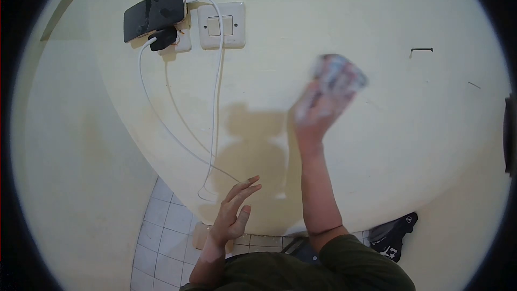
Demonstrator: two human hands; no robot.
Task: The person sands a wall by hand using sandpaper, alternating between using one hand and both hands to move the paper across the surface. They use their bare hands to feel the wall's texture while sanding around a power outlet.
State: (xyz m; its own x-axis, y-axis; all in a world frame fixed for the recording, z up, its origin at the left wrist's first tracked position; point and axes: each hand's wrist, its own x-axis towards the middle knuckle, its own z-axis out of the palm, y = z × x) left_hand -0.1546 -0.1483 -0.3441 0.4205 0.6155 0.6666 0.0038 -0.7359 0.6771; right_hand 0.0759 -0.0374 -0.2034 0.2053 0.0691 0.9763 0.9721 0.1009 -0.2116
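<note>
My right hand (313, 116) is raised in front of the cream wall (274, 37), its fingers closed on a folded cloth (341, 74) patterned in white, blue and red. Both the hand and the cloth are smeared by motion, and the cloth overlaps the wall. Lower down, my left hand (236, 210) hangs with nothing in it, fingers stretched out and the thumb apart. It is nearest the loose white charging cable (216, 83) that drops along the wall.
A phone (156, 12) rests atop a black charger (163, 39) plugged in at the upper left. Beside it is a light switch (222, 25). A nail (422, 49) sticks out at the right. Dark fabric (392, 237) lies low on the right, above tiled floor (161, 237).
</note>
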